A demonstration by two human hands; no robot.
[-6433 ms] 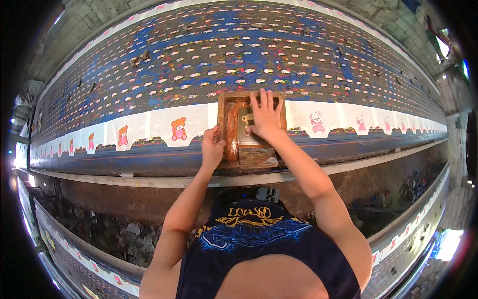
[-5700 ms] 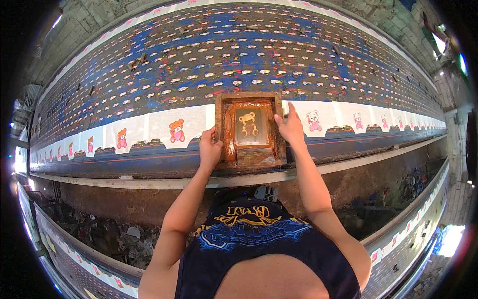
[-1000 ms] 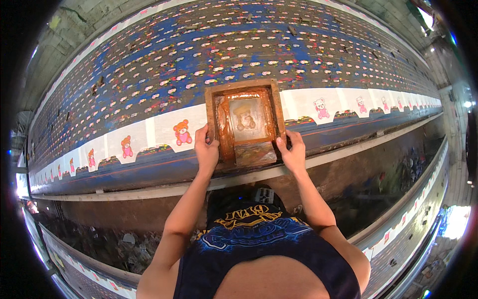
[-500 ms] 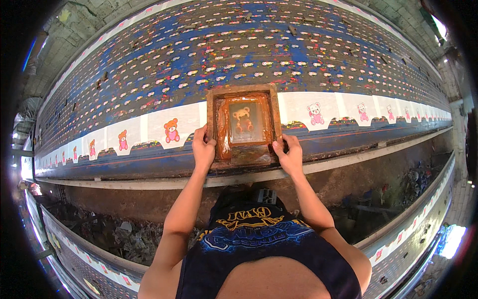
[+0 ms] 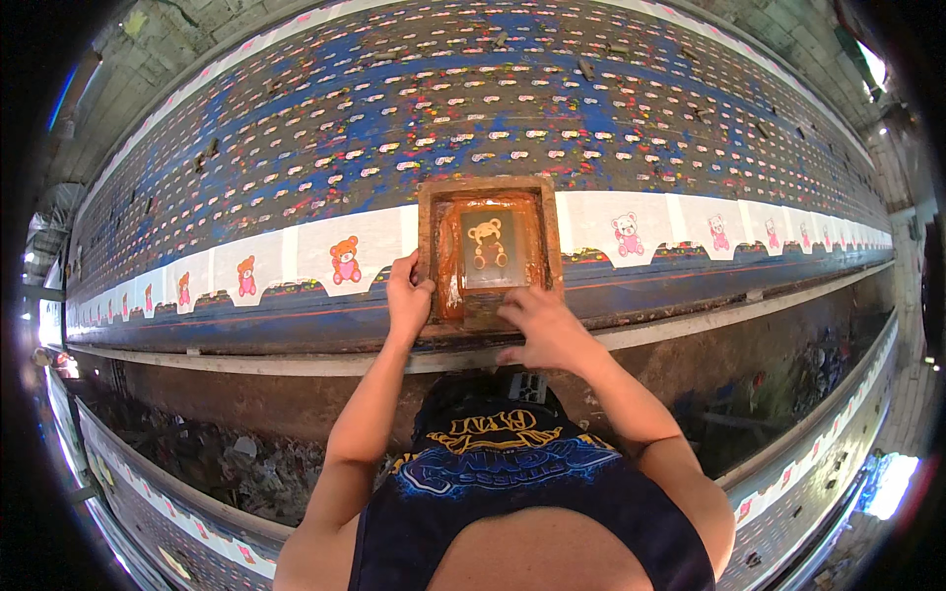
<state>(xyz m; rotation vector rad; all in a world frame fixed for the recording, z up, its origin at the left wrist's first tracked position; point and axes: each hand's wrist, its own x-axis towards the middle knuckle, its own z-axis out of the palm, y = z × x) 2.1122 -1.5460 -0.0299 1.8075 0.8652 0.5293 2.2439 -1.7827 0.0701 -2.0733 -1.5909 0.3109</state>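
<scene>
A wooden screen frame (image 5: 549, 231) with orange-brown inner edges and a bear stencil (image 5: 488, 251) lies on the long table's strip of white pieces. My left hand (image 5: 408, 295) has its fingers closed on the frame's left side. My right hand (image 5: 542, 330) is at the frame's lower right, fingers spread and curved over the lower part; whether they touch it I cannot tell. Left of the frame the white pieces (image 5: 379, 227) carry orange-and-pink bear prints; those on the right (image 5: 591, 222) show pink-and-white bears.
The long dark printing table (image 5: 296, 148), stained blue, holds rows of small white labels and scattered dark blocks (image 5: 587, 71). Along its near edge runs a pale rail (image 5: 670, 315). Below is a trough with debris (image 5: 246, 448), and another printing table (image 5: 207, 532) runs behind me.
My right hand has left the frame's right side and moved down and inward, fingers spreading. My left hand stays on the left side. The frame appears slightly lower in view.
</scene>
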